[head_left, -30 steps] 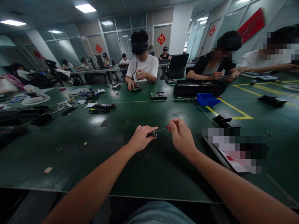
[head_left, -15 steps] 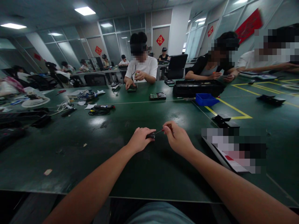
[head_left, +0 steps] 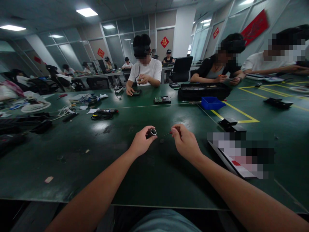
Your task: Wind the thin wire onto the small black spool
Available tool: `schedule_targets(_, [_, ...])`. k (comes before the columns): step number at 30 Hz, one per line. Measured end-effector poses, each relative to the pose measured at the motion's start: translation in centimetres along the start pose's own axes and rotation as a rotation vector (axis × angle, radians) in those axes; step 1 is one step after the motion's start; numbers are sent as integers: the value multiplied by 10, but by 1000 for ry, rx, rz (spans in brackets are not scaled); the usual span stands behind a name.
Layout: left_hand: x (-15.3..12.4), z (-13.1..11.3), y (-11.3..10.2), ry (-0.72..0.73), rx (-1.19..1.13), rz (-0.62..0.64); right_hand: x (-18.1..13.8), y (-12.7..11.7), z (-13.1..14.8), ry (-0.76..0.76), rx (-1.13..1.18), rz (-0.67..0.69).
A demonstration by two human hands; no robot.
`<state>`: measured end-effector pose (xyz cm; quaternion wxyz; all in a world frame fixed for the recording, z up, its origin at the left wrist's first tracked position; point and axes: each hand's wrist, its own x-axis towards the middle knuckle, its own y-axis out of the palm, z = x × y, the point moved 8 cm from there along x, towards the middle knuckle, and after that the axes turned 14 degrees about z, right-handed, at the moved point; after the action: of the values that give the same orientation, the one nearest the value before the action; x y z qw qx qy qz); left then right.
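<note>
A small black cylindrical part (head_left: 152, 132) with a pale ring at its end is gripped between the thumb and fingers of my left hand (head_left: 140, 141). Its ringed end faces right and toward me; the rest is covered by my fingers. My right hand (head_left: 185, 140) is closed round the handle of a thin screwdriver (head_left: 167, 134). The shaft points left toward the black part, and its tip is apart from it by a small gap. Both hands are just above the green table (head_left: 154, 180).
Ahead lie a circuit board (head_left: 162, 100), a blue bin (head_left: 212, 103) and a long black housing (head_left: 204, 91). Black brackets (head_left: 233, 125) and a partly blurred pale object (head_left: 224, 154) are at right. A coiled black cable (head_left: 102, 114) lies left. Several people sit around.
The screwdriver tip has come away from the black part. My left hand has turned the part so its ringed end shows. Across the table, a person's hands have shifted.
</note>
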<state>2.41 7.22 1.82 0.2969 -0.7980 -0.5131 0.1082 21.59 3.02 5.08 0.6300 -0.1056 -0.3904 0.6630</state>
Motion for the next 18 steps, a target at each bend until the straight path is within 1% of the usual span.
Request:
schedule_targets(3, [-1,3,-3,13,-116,-44,-1,-2,1,9,13,-1])
schedule_targets(5, [-2,1,-3,19,-119,-43,-1,-3,2,13,22,-4])
schedule_targets(8, [-5,-4,-4,-16,-28,-39,-2,-5,2,7,30,-21])
schedule_targets(11, [-6,-15,-3,-29,103,-13,-2,-7,2,3,42,-38])
schedule_targets(13, [-3,-23,2,-13,179,35,-2,-8,3,3,46,-48])
schedule_targets(15, [1,-29,10,2,253,113,-2,-10,3,3,46,-56])
schedule_targets(18, [9,-28,25,-12,410,245,-2,-12,4,0,47,-69])
